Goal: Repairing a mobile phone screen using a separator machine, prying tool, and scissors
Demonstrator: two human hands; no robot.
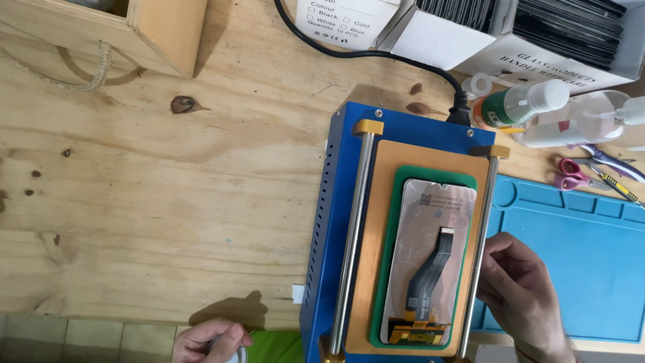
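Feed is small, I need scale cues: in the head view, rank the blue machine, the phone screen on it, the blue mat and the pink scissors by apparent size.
1. Blue machine
2. Blue mat, though the frame edge cuts it off, so this rank is unsure
3. Phone screen
4. Pink scissors, plainly smallest

Head camera, steeply down, close overhead

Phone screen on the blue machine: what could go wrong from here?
1. The phone screen lies back up with its flex cable exposed; the right hand at the right rail could snag or crease it.
2. Bottles lie beside the blue machine and its power cable; a leak might reach them.
3. The left hand is barely in frame, so its small object cannot be monitored.
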